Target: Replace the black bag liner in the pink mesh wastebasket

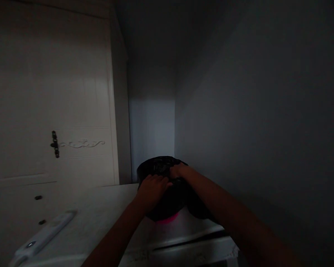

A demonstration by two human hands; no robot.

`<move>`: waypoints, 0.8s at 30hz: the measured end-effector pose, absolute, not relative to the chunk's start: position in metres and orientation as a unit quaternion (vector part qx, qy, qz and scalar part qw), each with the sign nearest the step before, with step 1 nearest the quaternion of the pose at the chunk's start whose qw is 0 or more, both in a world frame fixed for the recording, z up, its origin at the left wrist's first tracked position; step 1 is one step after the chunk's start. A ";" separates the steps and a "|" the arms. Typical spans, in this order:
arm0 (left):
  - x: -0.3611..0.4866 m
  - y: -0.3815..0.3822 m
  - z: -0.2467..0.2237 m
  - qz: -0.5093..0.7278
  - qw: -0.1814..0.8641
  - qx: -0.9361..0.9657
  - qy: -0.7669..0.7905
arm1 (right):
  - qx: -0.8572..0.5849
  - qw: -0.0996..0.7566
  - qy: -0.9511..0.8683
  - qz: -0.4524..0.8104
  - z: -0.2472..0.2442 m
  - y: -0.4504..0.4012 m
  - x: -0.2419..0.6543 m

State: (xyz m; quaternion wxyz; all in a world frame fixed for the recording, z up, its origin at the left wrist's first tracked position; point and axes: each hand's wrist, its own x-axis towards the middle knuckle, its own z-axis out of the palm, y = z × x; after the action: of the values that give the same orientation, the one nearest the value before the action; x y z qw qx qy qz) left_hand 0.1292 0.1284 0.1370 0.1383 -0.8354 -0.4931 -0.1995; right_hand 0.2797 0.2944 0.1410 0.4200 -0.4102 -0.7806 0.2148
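Note:
A black plastic bag [161, 205] is spread over a round container standing on a white surface. Only a strip of the container's pink base [167, 219] shows below the bag. My left hand [153, 188] is closed on the bag at its near left side, fingers bent over the edge. On the far right side, my right hand [179, 170] holds the bag with its fingers curled inward. Its fingertips are partly lost in the dark folds. Some black plastic hangs down on the right, beneath my right forearm.
The white top [111, 200] carries the container and has a dark gap along its front. A long pale object [46, 233] lies at the left. Behind stands a white wardrobe [83, 92] with a dark handle. A bare wall [253, 111] rises close on the right. The light is dim.

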 end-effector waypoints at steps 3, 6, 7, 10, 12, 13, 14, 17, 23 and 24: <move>0.120 0.136 0.131 -0.212 0.143 -0.831 -0.494 | -0.403 0.419 -0.796 0.169 0.155 0.282 0.295; 0.102 0.139 0.111 -0.321 0.135 -0.808 -0.475 | -0.394 0.538 -0.741 0.083 0.150 0.258 0.320; 0.094 0.139 0.099 -0.377 0.138 -0.786 -0.471 | -0.400 0.584 -0.703 0.065 0.139 0.248 0.329; 0.064 0.140 0.046 -0.503 0.152 -0.672 -0.522 | -0.470 0.605 -0.641 0.051 0.077 0.218 0.358; 0.042 0.142 0.003 -0.507 0.133 -0.616 -0.587 | -0.484 0.517 -0.705 0.047 0.024 0.203 0.373; 0.032 0.143 -0.018 -0.476 0.115 -0.615 -0.619 | -0.495 0.464 -0.733 0.042 -0.001 0.198 0.379; 0.024 0.144 -0.038 -0.433 0.095 -0.621 -0.646 | -0.513 0.415 -0.751 0.038 -0.022 0.195 0.384; 0.009 0.147 -0.077 -0.307 0.061 -0.661 -0.682 | -0.559 0.338 -0.756 0.038 -0.064 0.199 0.391; 0.017 0.139 -0.070 -0.213 0.050 -0.699 -0.681 | -0.604 0.298 -0.739 0.016 -0.078 0.206 0.388; 0.018 0.138 -0.067 -0.208 0.051 -0.694 -0.688 | -0.610 0.287 -0.739 0.008 -0.077 0.204 0.387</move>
State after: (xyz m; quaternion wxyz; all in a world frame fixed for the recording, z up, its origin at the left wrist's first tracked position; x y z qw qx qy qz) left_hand 0.0184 0.1376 -0.0666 0.0506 -0.6939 -0.6876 -0.2076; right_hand 0.3874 0.2040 -0.0772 0.2867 -0.6096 -0.7390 0.0084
